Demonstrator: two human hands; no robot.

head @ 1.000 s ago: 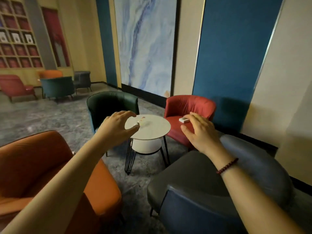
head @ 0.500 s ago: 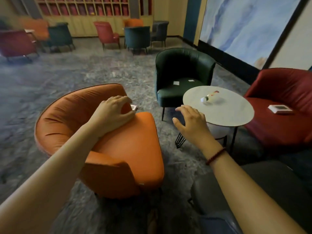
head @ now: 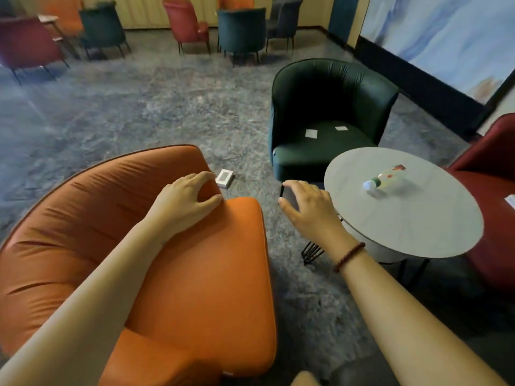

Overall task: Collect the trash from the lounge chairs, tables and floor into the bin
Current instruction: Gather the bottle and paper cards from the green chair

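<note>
A small white box point(head: 224, 178) lies on the grey floor just past the orange chair point(head: 195, 274). My left hand point(head: 186, 203) hovers over the orange seat with loosely curled fingers, holding nothing, a short way from the box. My right hand point(head: 309, 208) is spread and empty between the orange chair and the round white table point(head: 412, 227). A plastic bottle point(head: 383, 179) lies on its side on the table. Two white paper scraps point(head: 311, 133) sit on the dark green chair point(head: 323, 151). Another white item point(head: 510, 201) shows on the red chair at the right edge. No bin is in view.
The red chair point(head: 496, 190) stands right of the table. More chairs, among them red point(head: 186, 23) and dark green point(head: 239, 29), stand at the far side of the room. Open grey floor point(head: 139, 112) stretches between. A large painting point(head: 446, 37) leans on the right wall.
My view has swung left and downward, from the wall and red chair to the orange chair and floor. The white box on the floor has come into full sight; both hands stay empty.
</note>
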